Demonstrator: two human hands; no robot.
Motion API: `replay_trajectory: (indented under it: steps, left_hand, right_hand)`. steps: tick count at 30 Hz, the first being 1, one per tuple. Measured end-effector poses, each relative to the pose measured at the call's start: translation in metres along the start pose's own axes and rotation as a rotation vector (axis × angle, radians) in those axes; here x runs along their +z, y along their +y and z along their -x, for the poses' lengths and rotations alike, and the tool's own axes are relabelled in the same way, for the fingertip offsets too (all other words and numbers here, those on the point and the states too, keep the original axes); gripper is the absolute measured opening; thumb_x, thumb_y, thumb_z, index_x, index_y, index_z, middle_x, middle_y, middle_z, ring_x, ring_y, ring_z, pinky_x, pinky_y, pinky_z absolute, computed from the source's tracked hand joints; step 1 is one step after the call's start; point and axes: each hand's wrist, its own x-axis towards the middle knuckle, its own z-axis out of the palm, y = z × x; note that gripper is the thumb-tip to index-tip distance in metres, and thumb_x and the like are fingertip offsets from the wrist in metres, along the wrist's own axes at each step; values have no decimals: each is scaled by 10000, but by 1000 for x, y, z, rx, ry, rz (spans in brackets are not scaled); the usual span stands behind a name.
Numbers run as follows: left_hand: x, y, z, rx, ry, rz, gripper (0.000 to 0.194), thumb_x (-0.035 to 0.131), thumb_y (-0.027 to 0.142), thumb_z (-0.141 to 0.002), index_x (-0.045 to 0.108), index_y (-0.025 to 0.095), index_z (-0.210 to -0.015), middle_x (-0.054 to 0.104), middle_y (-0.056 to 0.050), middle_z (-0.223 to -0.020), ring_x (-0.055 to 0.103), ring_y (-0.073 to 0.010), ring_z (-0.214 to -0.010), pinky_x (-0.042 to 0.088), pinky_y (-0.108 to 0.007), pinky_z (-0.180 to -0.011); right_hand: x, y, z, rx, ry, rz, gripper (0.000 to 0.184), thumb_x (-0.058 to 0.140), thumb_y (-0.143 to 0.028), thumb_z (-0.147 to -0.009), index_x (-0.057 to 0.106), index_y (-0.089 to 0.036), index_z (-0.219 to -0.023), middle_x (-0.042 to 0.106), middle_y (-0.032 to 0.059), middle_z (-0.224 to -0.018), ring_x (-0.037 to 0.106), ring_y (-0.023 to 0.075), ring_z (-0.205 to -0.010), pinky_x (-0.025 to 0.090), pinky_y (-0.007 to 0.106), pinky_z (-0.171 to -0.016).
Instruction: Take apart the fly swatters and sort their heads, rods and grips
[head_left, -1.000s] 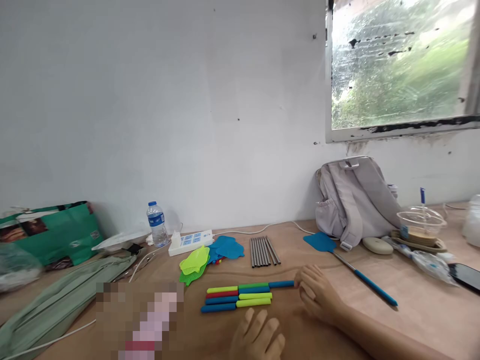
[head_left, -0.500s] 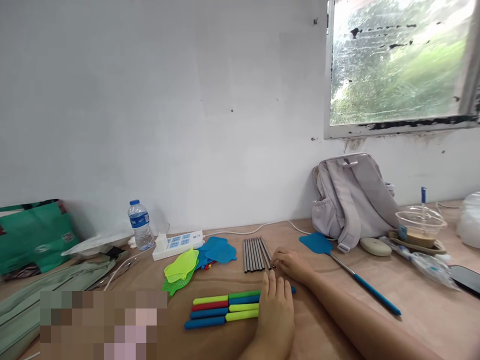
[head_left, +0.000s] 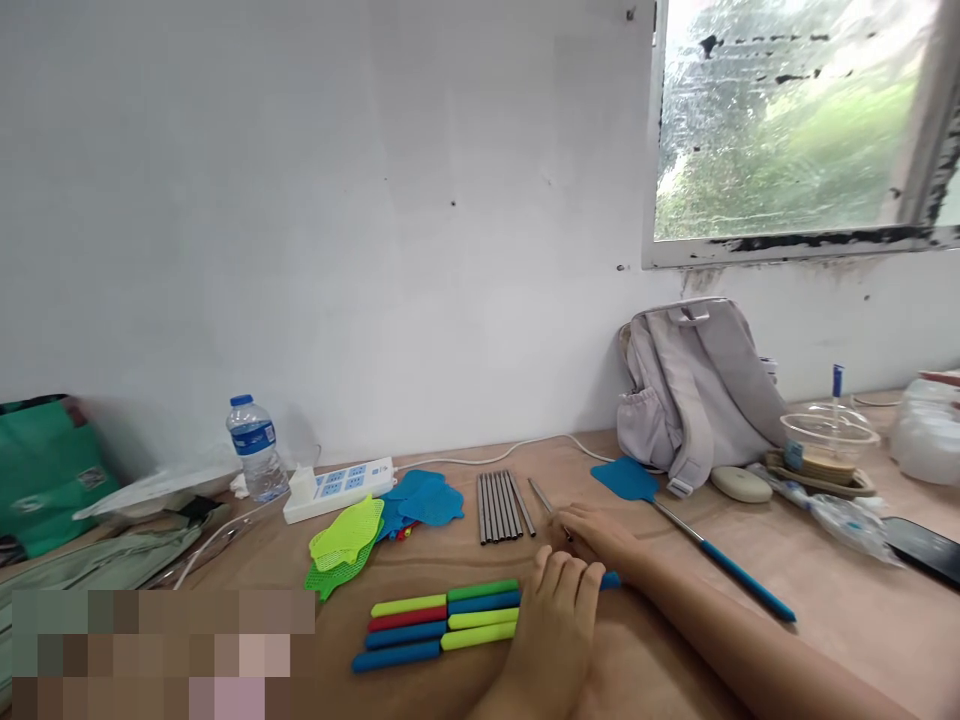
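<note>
With the fingers of my right hand (head_left: 592, 535) I seem to pinch 1 metal rod (head_left: 541, 495), which lies slanted and apart from the others, its near end at my fingertips. My left hand (head_left: 556, 610) is laid with bent fingers over the right side of the handles (head_left: 405, 635); whether it grasps any of them I cannot tell, because the hand itself hides this. The handles lie in 2 columns, and the end of 1 more blue handle (head_left: 612, 580) shows beside my right wrist. Beyond, the other rods (head_left: 497, 508) lie in a row, and left of them are the blue heads (head_left: 431, 503) and the yellow and green heads (head_left: 349, 535). Only 1 swatter (head_left: 709, 548), on my right, is already joined; the other parts look loose, so I judge that most of the work is left. Compared with 0.5 s ago, the rod at my fingers has come away from the row, and my left fingers are more bent
</note>
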Motion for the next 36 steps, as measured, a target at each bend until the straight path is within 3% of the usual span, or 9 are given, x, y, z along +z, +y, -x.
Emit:
replay_trajectory:
  steps: [3,6,9,11,15,17,20,26,36]
  left_hand:
    - [-15,7,-1,61,113,95,307,329,109,-886,502,158,-1135,615,-48,-945,555,-159,-882,430,-361,-867]
    - [-26,14,5,102,160,156,318,305,145,-898,497,143,-1152,631,-65,-916,581,-158,-790,465,-324,-738]
    - [-30,16,17,-28,197,249,367,216,207,-924,494,179,-1161,647,-65,-908,609,-160,-781,475,-300,-692]
    - [-33,13,27,-140,202,275,375,201,248,-930,504,210,-1147,658,-59,-920,621,-165,-810,483,-290,-696]
    - [-53,-4,44,-199,175,229,300,315,260,-912,511,232,-1138,663,-40,-964,618,-167,-900,490,-268,-743]
    - [-65,-14,49,-187,154,228,270,376,248,-896,518,231,-1124,658,-33,-966,619,-156,-890,490,-248,-738]
    - [-77,-20,51,-176,141,229,254,411,234,-885,536,224,-1107,652,-36,-956,615,-152,-871,488,-238,-725]
    - [-82,-14,44,-64,127,220,291,398,209,-895,529,241,-1153,654,-20,-904,609,-143,-804,464,-257,-709]
    - [-76,-17,46,-6,38,246,302,443,194,-885,528,224,-1173,645,-23,-881,590,-145,-771,433,-277,-686]
  right_hand:
    - [-2,-1,9,90,145,-59,207,399,-35,-724,463,-218,-798,623,20,-799,587,150,-706,471,257,-632]
    - [-6,-8,17,153,301,-106,134,368,-112,-834,408,-224,-894,625,56,-912,614,163,-848,501,294,-724]
    - [-12,-22,33,177,498,-169,136,387,-199,-885,364,-224,-1016,623,94,-997,622,185,-920,528,319,-736]
    - [-22,-34,48,94,559,-168,195,416,-190,-885,360,-234,-1067,635,95,-1014,633,190,-914,541,315,-715]
    - [-50,-64,76,-279,312,26,323,413,-109,-879,393,-260,-1164,661,77,-996,637,181,-863,524,319,-731]
    - [-63,-80,81,-345,255,114,405,450,-100,-862,384,-253,-1231,669,75,-950,625,189,-811,510,333,-723]
    - [-73,-98,78,-312,287,161,458,481,-97,-843,392,-261,-1261,656,53,-847,599,189,-753,492,326,-690]
    - [-69,-110,69,-220,276,336,308,381,-175,-910,501,-283,-1172,606,15,-762,554,110,-561,398,220,-497]
    - [-66,-112,72,-228,112,329,267,392,-204,-923,521,-221,-1157,651,42,-844,612,140,-688,435,247,-582]
